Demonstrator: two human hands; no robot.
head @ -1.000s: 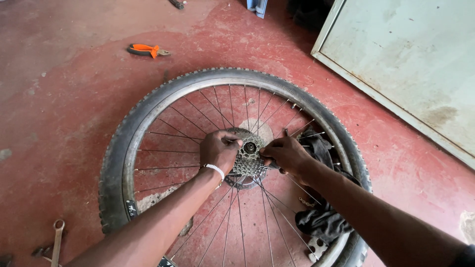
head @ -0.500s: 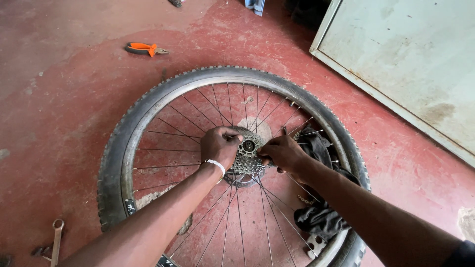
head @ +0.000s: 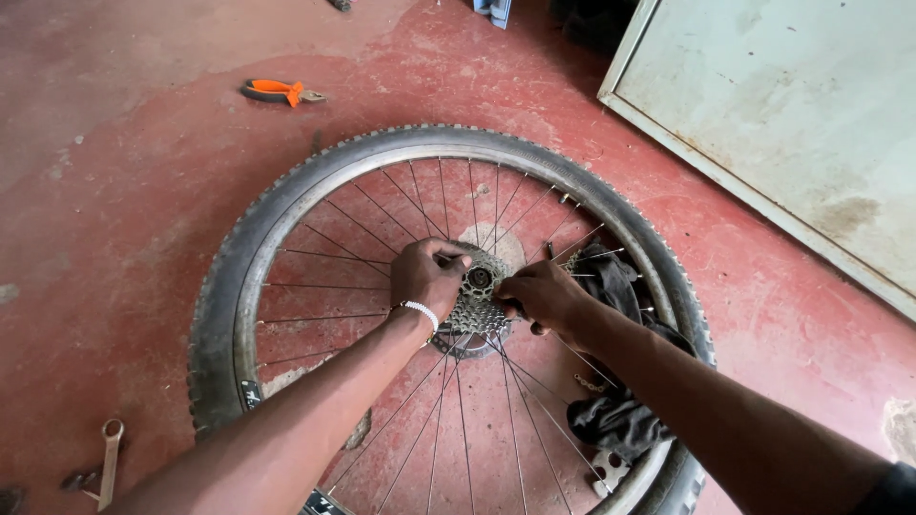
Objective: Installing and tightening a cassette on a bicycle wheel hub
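Wheel (head: 286, 219) lies flat on the red floor (head: 124, 191), mid-frame, so the cassette (head: 474, 310) faces up. Left hand (head: 426, 277) and right hand (head: 540, 294) both clench the cogs from either side. Rag (head: 611, 420) sits lower right, pliers (head: 279, 91) upper left.

Bare forearms, white beaded bracelet (head: 421, 311)

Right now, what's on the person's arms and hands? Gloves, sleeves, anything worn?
No gloves: both the left hand and the right hand are bare, forearms uncovered. A white beaded bracelet circles the left wrist. A dark sleeve edge shows at the right upper arm.
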